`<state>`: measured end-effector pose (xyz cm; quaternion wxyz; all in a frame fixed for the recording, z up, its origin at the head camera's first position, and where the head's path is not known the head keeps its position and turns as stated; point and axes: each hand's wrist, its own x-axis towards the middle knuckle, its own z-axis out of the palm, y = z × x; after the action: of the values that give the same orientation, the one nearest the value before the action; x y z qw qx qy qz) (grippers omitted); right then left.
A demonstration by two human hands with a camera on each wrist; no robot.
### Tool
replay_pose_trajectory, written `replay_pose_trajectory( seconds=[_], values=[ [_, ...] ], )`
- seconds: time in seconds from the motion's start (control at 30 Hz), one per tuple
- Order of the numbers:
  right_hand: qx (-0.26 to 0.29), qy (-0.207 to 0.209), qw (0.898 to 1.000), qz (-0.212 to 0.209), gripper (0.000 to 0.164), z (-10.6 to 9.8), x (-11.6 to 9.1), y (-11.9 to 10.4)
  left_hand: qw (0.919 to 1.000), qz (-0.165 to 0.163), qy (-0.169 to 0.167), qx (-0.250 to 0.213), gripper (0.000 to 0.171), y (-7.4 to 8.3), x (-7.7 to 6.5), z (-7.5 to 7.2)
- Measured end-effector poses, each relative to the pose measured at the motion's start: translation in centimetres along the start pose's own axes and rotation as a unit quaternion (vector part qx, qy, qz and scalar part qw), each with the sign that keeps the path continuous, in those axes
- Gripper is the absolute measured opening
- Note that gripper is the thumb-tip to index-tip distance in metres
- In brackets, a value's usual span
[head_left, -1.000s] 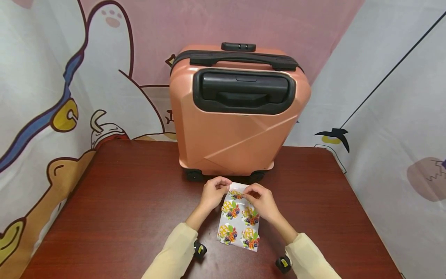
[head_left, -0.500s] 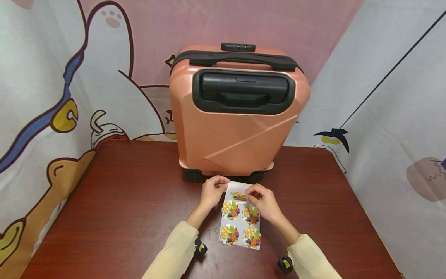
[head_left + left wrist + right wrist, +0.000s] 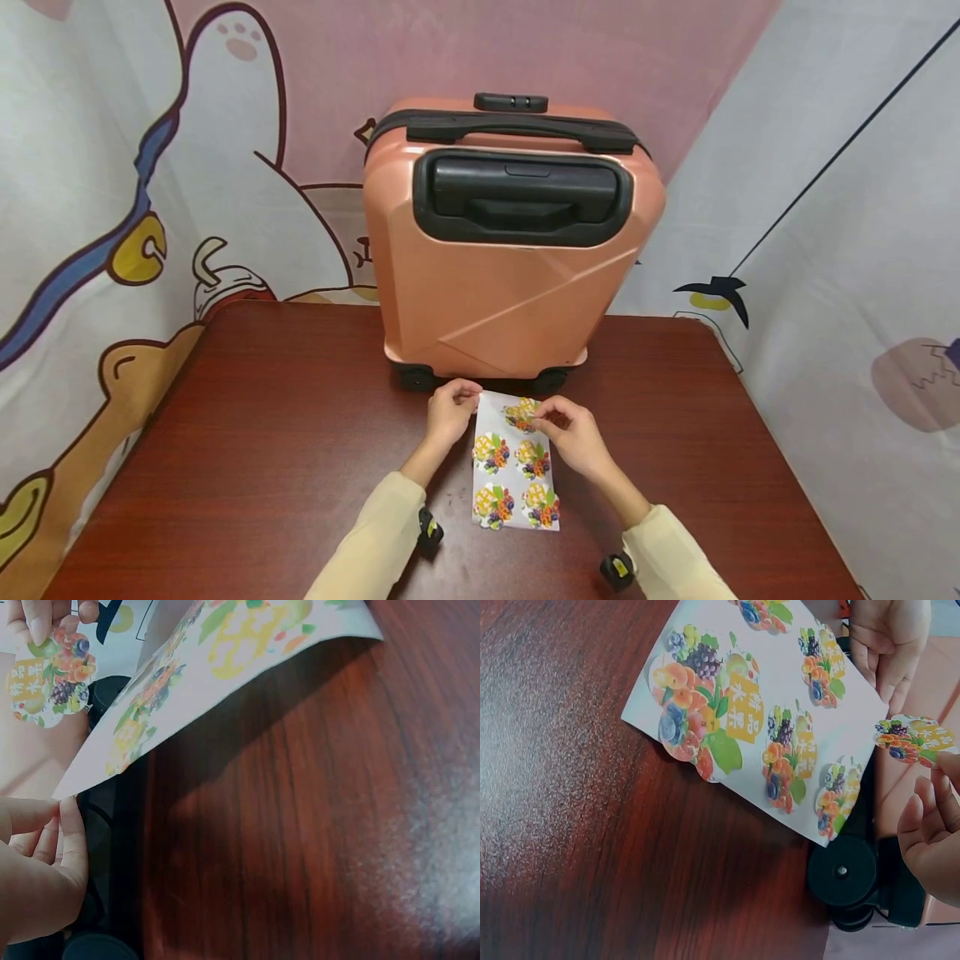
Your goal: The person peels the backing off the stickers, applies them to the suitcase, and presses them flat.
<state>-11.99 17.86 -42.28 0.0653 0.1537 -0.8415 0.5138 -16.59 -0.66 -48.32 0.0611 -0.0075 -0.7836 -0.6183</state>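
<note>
The sheet's (image 3: 507,467) top is shifted left by the left hand (image 3: 450,412) — the sticker (image 3: 909,741) is carried farther right across it by the right hand (image 3: 576,435).

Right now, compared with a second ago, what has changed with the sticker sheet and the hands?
The top of the sticker sheet has swung left with the left hand. The right hand has shifted slightly right, and its pinched sticker is now farther from the sheet's upper-left corner. Neither hand has let go; the suitcase stands as before.
</note>
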Motion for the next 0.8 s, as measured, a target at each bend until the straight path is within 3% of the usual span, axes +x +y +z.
replay_pose_trajectory(
  seconds=[0.27,0.37,0.6,0.8],
  values=[
    [0.010,-0.008,1.000,0.010,0.007,-0.1,0.1,0.2,0.9998,-0.017,-0.011,-0.006,0.008,-0.5,0.1,-0.3],
    [0.009,-0.011,1.000,0.014,0.007,-0.2,0.2,0.1,0.9996,-0.011,-0.021,0.015,0.007,-0.6,0.0,-0.7],
    [0.009,-0.019,1.000,0.007,0.008,-0.3,0.5,-0.3,0.9949,0.024,-0.061,0.077,0.007,0.2,-0.1,-2.0],
    [0.012,-0.030,0.999,0.007,0.007,-0.2,1.0,-1.1,0.9893,0.065,-0.113,0.065,0.010,1.2,-0.2,-2.4]
  ],
)
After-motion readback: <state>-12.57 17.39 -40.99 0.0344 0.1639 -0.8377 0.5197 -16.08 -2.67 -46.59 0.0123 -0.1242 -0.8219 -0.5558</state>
